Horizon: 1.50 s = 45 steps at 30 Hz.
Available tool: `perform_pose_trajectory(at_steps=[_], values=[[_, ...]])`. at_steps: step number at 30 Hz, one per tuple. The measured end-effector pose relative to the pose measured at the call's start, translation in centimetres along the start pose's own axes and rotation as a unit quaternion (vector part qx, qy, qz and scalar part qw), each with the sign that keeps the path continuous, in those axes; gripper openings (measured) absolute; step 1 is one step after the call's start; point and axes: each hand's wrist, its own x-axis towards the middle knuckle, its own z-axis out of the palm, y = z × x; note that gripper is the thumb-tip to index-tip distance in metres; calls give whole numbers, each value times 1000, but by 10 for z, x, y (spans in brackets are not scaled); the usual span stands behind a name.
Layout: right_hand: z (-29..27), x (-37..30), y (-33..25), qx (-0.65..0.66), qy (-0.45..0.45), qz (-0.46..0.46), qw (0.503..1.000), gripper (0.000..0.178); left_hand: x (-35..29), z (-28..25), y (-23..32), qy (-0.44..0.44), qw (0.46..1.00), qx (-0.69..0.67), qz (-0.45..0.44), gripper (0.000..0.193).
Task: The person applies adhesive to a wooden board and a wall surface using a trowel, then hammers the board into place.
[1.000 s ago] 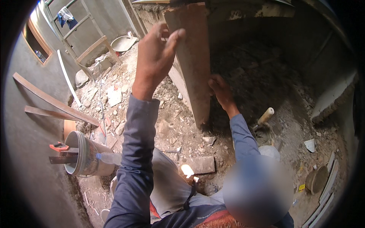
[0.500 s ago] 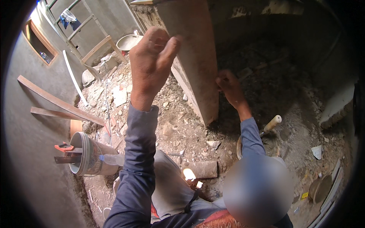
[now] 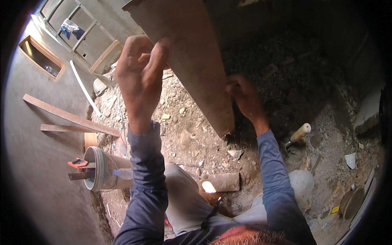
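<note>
A long, wide brown wooden board (image 3: 192,61) slants through the middle, its top leaning left and its lower corner at the rubble floor. My left hand (image 3: 141,81) is closed at the board's left edge, thumb toward the broad face; some fingers are hidden. Lower down, at the right edge, my right hand (image 3: 247,98) has its fingers curled against the board, partly in shadow. A tool with a pale wooden handle (image 3: 301,132) stands near my right forearm.
At left, a bucket (image 3: 94,169) holds a saw (image 3: 79,163) with an orange handle. Wooden strips (image 3: 69,114) lean on the grey wall, near a metal frame (image 3: 96,26). Broken stone (image 3: 185,139) covers the floor; a brick-like block (image 3: 222,181) lies between my legs.
The board's top has tipped left and closer, and my left hand has moved left with it. My right hand stays by the right edge. My head's view has shifted slightly.
</note>
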Motion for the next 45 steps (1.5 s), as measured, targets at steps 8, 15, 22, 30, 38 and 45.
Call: perform_pose_trajectory(at_steps=[8,15,22,30,38,45], values=[[2,-1,4,3,10,-11,1000,27,-1,1,-2,-8,999,-40,-8,13],[-5,4,7,32,30,-19,999,27,2,1,-7,-24,998,-56,-26,10],[-5,4,0,-25,21,-4,999,26,-7,17,-21,7,998,63,24,30],[2,0,0,16,14,5,1000,28,-8,22,-9,4,1000,-7,-21,39],[6,0,7,2,22,-26,999,30,-6,25,-6,3,998,-59,-20,28],[9,0,13,33,25,-11,999,26,-6,24,-9,-7,995,-98,-8,28]])
